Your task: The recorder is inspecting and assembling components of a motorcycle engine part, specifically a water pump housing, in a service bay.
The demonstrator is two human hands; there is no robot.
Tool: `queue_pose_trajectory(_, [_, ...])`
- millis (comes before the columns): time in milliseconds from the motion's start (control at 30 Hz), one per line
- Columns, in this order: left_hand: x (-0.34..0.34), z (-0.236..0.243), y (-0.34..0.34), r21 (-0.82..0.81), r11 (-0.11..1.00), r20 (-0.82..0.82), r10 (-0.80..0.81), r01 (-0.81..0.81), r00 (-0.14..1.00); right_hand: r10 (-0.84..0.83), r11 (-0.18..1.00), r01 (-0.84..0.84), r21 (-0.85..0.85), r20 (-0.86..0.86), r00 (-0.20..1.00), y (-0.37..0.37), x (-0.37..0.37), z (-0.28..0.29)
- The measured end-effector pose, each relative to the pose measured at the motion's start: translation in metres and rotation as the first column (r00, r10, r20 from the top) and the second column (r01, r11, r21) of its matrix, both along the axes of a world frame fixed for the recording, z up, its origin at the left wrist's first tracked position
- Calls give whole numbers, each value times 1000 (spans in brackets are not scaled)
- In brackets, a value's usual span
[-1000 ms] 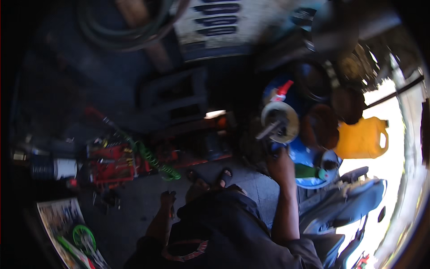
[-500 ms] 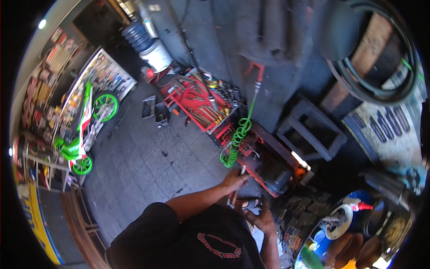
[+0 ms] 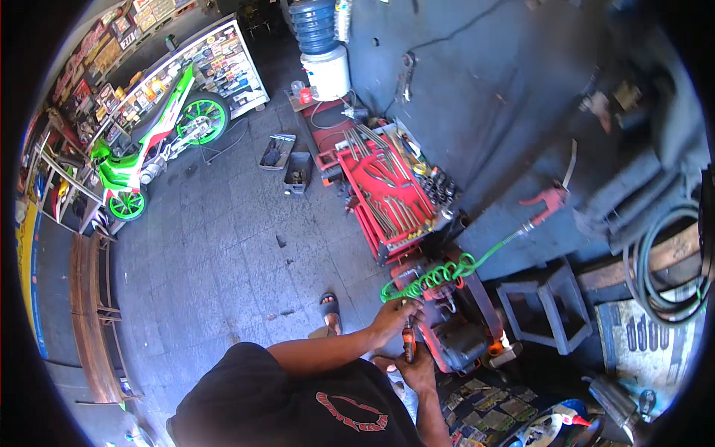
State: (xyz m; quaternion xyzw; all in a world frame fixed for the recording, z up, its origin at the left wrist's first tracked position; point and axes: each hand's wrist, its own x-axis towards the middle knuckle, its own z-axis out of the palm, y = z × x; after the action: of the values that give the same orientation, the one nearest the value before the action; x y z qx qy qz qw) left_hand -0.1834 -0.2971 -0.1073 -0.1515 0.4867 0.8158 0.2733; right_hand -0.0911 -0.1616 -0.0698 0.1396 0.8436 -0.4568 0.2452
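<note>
In front of my chest, both hands are on a slim tool with an orange and black handle (image 3: pixel 409 344), probably a screwdriver. My left hand (image 3: pixel 392 320) has its fingers closed round the upper part, and a short light end pokes out above them. Just below, my right hand (image 3: pixel 417 370) is closed at the lower end of the handle. The tool stands nearly upright in the picture, and its exact kind is partly hidden by my fingers. Beyond my left hand hangs a green coiled air hose (image 3: pixel 436 279), which does not touch it.
A red tool trolley (image 3: pixel 383 182) carries wrenches and sockets. Nearby stand a red compressor (image 3: pixel 454 339) and a dark metal stand (image 3: pixel 547 309). Two small bins (image 3: pixel 298 173) sit on the floor (image 3: pixel 231 261). At the left are a green motorcycle (image 3: pixel 160 138) and a wooden bench (image 3: pixel 89 320).
My right hand, with fingers spread before, has closed on the tool's lower end. My left hand still holds it. The view has swung right, and a foot in a sandal has appeared ahead of my left arm.
</note>
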Motion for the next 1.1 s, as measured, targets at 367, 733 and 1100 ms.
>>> queue_pose_trajectory(367, [-105,-98,-378,-547,794,-139,226,-265,964,-39,964,-6,265,164,986,-123,-144,-87])
queue_pose_trajectory(733, [21,-180,-554,-657,566,164,752,-498,639,135,836,-186,517,134,982,-207,-403,-149])
queue_pose_trajectory(1100, [82,-97,-487,-808,568,513,809,-159,286,320,719,-353,599,166,933,-250,-581,-272])
